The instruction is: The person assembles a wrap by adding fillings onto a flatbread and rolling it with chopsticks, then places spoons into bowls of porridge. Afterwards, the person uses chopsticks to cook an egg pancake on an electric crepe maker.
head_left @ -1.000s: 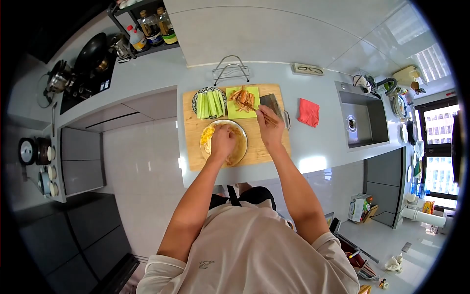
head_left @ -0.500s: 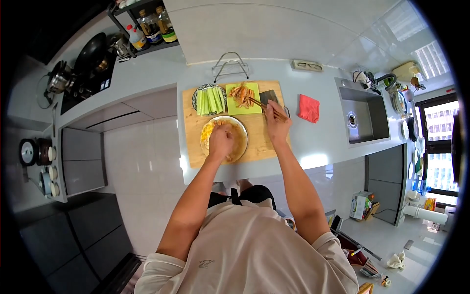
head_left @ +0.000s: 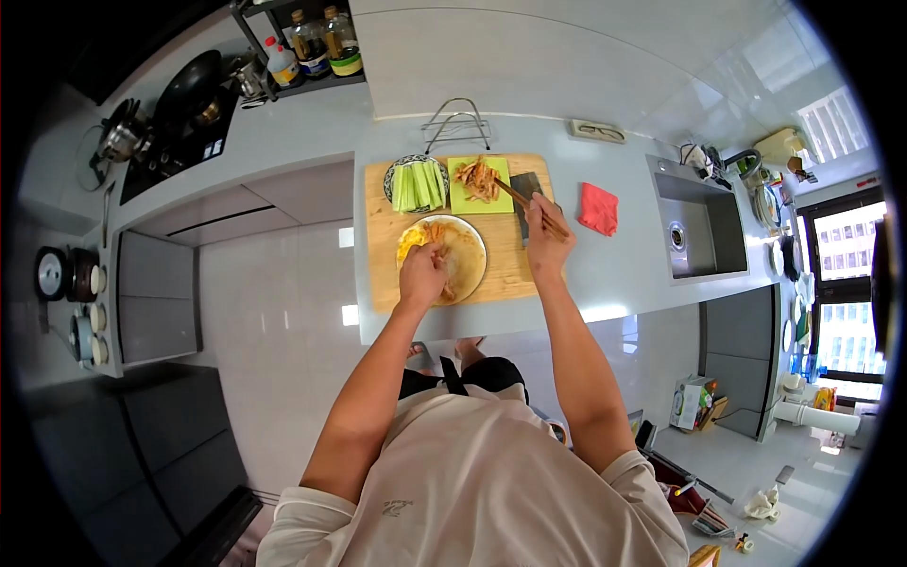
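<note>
My right hand (head_left: 550, 244) grips a pair of wooden chopsticks (head_left: 515, 196). Their tips reach into a heap of shredded meat (head_left: 478, 178) on a green square board (head_left: 481, 205). Over a round plate (head_left: 483, 260), my left hand (head_left: 423, 275) has its fingers drawn together; what they pinch is hidden. The plate carries a thin pancake (head_left: 461, 248) with yellow egg (head_left: 411, 239) along its left side. Beside the meat, a patterned plate (head_left: 389, 180) holds cut cucumber sticks (head_left: 418, 186). All of these stand on a wooden cutting board (head_left: 383, 274).
A dark flat blade-like piece (head_left: 522, 184) lies at the board's right side. Farther right are a red cloth (head_left: 598, 209) and a sink (head_left: 700, 227). Behind the board stands a wire rack (head_left: 456, 126). Bottles (head_left: 309, 45) and a wok (head_left: 189, 85) are at the far left.
The whole view has shifted slightly. The chopsticks' tips remain at the shredded meat, and my left hand stays over the pancake with its fingers together.
</note>
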{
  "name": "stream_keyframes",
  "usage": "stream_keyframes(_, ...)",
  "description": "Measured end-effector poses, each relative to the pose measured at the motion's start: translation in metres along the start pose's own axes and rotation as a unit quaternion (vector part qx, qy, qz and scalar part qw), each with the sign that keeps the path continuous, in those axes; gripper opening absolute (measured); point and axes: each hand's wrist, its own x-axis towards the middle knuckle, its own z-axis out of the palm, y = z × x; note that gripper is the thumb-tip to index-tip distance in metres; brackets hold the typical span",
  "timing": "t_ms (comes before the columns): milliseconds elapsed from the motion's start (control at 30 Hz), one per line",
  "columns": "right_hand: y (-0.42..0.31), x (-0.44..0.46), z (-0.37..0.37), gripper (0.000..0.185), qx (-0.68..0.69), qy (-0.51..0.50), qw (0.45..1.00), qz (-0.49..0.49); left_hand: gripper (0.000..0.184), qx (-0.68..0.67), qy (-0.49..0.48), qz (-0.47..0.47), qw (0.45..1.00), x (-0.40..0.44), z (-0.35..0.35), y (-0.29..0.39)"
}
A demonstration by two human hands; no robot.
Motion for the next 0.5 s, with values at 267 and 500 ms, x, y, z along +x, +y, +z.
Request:
stream_keyframes(267, 0.007, 0.006, 0.000, 0.024, -0.031, -0.003, 0.998, 0.049, 0.026, -0.001, 0.007, -0.002, 1.000, -0.005, -0.007, 0.006)
stream_keyframes(500, 0.010, 0.010, 0.001, 0.025, -0.041, -0.031, 0.998, 0.040, 0.027, -0.007, -0.009, -0.013, 1.000, 0.004, 0.009, 0.010)
